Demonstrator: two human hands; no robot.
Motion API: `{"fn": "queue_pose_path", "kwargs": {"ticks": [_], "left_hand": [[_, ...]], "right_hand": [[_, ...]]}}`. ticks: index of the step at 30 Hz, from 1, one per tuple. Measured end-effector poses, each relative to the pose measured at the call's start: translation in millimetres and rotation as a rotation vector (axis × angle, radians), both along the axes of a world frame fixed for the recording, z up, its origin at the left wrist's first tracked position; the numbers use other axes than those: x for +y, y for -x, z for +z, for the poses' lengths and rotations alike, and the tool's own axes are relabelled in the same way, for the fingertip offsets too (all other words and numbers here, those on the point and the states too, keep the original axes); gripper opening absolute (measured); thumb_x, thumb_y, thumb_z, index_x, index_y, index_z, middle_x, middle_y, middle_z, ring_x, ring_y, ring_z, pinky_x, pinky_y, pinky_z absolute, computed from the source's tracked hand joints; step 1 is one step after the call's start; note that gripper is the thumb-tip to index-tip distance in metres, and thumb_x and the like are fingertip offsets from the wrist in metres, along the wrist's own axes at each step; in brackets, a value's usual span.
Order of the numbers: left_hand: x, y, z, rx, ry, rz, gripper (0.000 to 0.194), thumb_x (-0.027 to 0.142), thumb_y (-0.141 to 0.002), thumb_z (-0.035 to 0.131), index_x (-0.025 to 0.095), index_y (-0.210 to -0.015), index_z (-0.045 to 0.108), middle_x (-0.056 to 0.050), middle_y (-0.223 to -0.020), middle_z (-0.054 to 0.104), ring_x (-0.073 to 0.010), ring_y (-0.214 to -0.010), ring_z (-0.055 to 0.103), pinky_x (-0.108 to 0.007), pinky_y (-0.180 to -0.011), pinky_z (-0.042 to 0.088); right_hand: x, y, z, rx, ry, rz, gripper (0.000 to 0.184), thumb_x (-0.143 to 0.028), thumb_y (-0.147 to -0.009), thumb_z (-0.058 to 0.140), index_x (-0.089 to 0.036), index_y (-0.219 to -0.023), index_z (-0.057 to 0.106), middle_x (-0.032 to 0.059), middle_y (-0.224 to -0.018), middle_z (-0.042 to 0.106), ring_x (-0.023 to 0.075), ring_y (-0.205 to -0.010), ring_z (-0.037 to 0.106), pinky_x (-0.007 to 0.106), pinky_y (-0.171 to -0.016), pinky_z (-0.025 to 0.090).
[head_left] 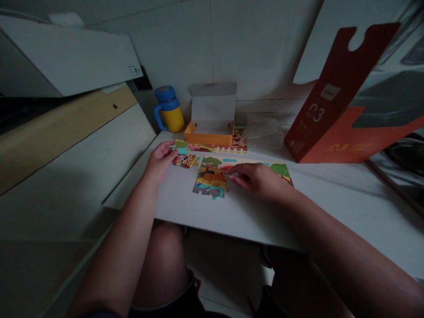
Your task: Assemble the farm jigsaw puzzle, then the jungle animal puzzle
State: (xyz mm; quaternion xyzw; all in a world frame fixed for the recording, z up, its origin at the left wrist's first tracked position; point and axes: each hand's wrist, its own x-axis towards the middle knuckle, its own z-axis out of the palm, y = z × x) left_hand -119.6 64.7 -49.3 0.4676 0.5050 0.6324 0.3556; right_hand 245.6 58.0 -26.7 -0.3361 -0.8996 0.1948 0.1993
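Note:
A partly joined jigsaw puzzle (212,179) with trees, animals and water lies flat on the white table. My right hand (250,179) is over it, thumb and fingertips pinched together at the joined section's right side; whatever is between them is hidden. Between the thumb and fingers of my left hand (162,161) is a green and teal puzzle piece (180,146). Just below that piece, loose puzzle pieces (188,160) lie in a small pile, close to my left fingertips.
Behind the puzzle stands an opened orange box (208,138), with a printed picture strip (228,149) before it. A blue and yellow bottle (170,112) is at back left, a clear plastic tray (265,132) at back right. A large red-orange carton (327,119) rises on the right; white boards (82,141) flank the left.

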Motion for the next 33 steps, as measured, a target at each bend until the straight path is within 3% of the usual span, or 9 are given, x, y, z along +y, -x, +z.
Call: {"fn": "queue_pose_path", "kwargs": {"ticks": [6,11,14,18,22,33], "left_hand": [[-7.9,-7.9,-3.0,0.094,0.032,-0.156,0.041,0.037,-0.079,0.087,0.019,-0.113,0.076,-0.005,-0.096,0.077,-0.0150,-0.069,0.069,-0.028,-0.063,0.054],[-14.1,-16.8,-0.7,0.248,0.018,-0.251,0.036,0.044,-0.087,0.084,0.023,-0.116,0.082,-0.010,-0.122,0.079,-0.0202,-0.100,0.074,-0.030,-0.082,0.058],[-16.9,-25.8,1.8,0.227,0.062,-0.342,0.046,0.041,-0.079,0.092,0.024,-0.119,0.078,-0.007,-0.110,0.080,-0.0188,-0.096,0.074,-0.031,-0.084,0.059],[-19.7,-39.3,2.8,0.194,0.094,-0.364,0.040,0.038,-0.070,0.098,0.019,-0.098,0.077,-0.003,-0.087,0.077,-0.0159,-0.080,0.072,-0.030,-0.077,0.060],[-21.7,-49.1,1.9,0.268,0.117,-0.443,0.034,0.045,-0.075,0.094,0.017,-0.089,0.079,-0.007,-0.088,0.080,-0.0168,-0.078,0.072,-0.031,-0.076,0.060],[-24.4,-55.0,4.5,0.321,0.116,-0.503,0.034,0.049,-0.075,0.092,0.020,-0.090,0.083,-0.008,-0.091,0.082,-0.0206,-0.080,0.074,-0.037,-0.078,0.064]], "right_hand": [[0.5,1.2,-1.2,-0.011,0.011,-0.021,0.035,-0.041,-0.105,0.059,-0.024,-0.130,0.076,0.0062,-0.093,0.079,0.0179,-0.072,0.065,0.030,-0.066,0.040],[-1.5,3.2,-0.7,-0.004,0.009,-0.039,0.035,-0.040,-0.104,0.060,-0.024,-0.130,0.076,0.0069,-0.091,0.078,0.0177,-0.069,0.062,0.031,-0.064,0.039],[-2.7,4.6,-1.6,0.010,0.022,-0.018,0.035,-0.040,-0.104,0.060,-0.023,-0.131,0.075,0.0070,-0.093,0.078,0.0173,-0.069,0.062,0.031,-0.065,0.040],[-4.0,7.2,-3.0,0.020,0.038,0.002,0.036,-0.039,-0.104,0.059,-0.022,-0.132,0.074,0.0062,-0.092,0.077,0.0163,-0.070,0.062,0.030,-0.066,0.041],[-4.0,8.1,-3.4,0.011,0.046,0.025,0.037,-0.040,-0.104,0.058,-0.020,-0.131,0.073,0.0034,-0.080,0.072,0.0155,-0.065,0.057,0.030,-0.063,0.038],[-5.6,9.3,-1.2,-0.017,0.062,0.069,0.031,-0.040,-0.103,0.056,-0.020,-0.118,0.074,0.0046,-0.081,0.071,0.0149,-0.063,0.051,0.031,-0.061,0.033]]}}
